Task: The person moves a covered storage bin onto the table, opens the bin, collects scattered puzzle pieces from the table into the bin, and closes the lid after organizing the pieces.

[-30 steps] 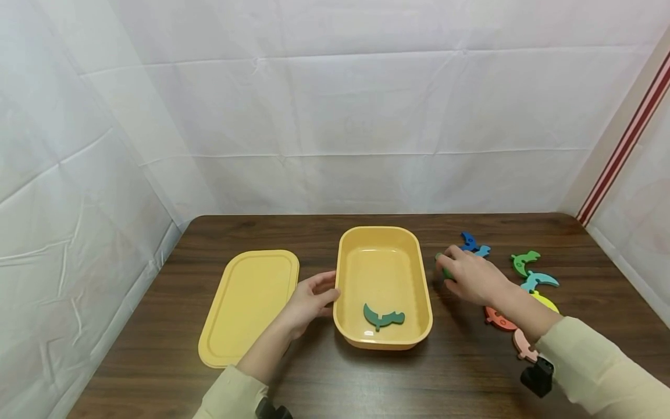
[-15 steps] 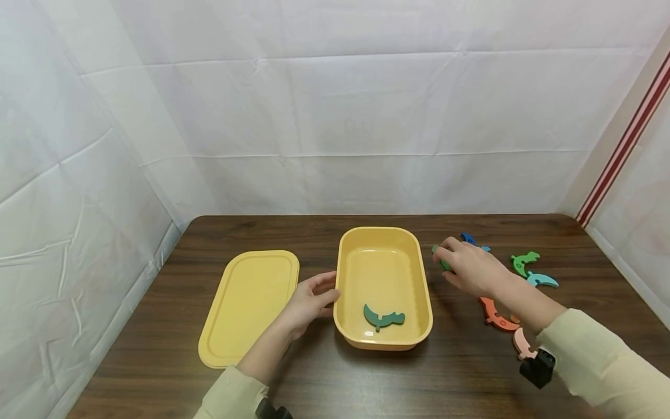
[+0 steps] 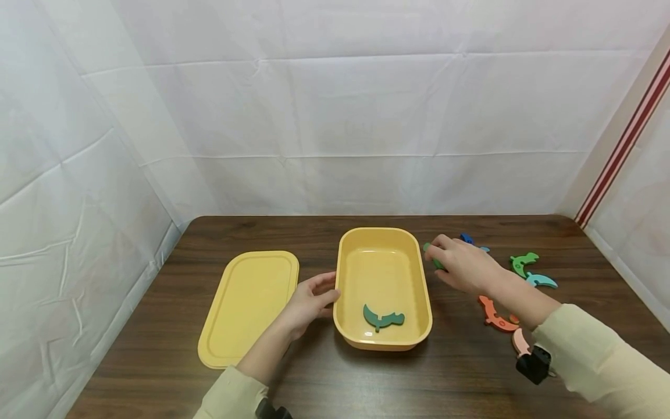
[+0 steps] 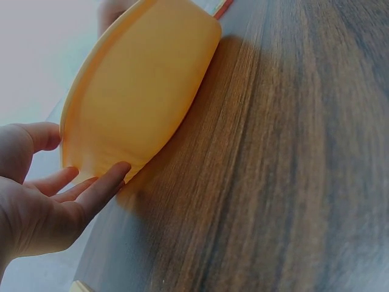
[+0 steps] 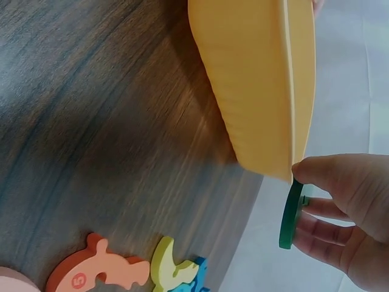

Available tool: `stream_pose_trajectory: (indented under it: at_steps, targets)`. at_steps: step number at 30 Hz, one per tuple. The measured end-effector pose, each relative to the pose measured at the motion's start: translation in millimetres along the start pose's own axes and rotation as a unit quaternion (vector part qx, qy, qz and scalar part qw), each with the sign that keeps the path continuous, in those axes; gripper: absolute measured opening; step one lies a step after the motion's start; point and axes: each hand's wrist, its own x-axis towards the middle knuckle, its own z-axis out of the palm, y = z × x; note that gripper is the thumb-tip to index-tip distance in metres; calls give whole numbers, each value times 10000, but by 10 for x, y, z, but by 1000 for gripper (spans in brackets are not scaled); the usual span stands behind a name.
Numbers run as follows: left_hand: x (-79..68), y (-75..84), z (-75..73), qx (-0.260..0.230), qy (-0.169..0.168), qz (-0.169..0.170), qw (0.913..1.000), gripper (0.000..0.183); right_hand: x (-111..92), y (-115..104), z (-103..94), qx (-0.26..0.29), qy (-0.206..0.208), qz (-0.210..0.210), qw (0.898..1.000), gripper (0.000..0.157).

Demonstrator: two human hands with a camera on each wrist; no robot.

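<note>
Right wrist: the right hand (image 5: 368, 222) pinches a green puzzle piece (image 5: 290, 214) by the right edge of the yellow tub (image 5: 252, 91). The left hand (image 3: 309, 301), fingers loose, touches its left edge. A high lift looks safest.

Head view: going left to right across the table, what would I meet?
Lid → left hand → tub with a dark green piece inside → right hand → turquoise piece.
</note>
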Motion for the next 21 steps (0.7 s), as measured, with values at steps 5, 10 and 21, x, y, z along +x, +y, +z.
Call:
stream_pose_trajectory:
  at_steps: [5, 10, 21]
  targets:
    - [1, -5, 0, -6, -8, 15, 10000, 47, 74, -55, -13, 18, 76, -150, 9999, 28]
    - [1, -4, -1, 3, -5, 19, 10000, 48, 152, -118, -28, -32, 78, -152, 9998, 28]
    - [6, -9, 1, 7, 15, 19, 10000, 48, 301, -277, -24, 88, -229, -108, 9996, 22]
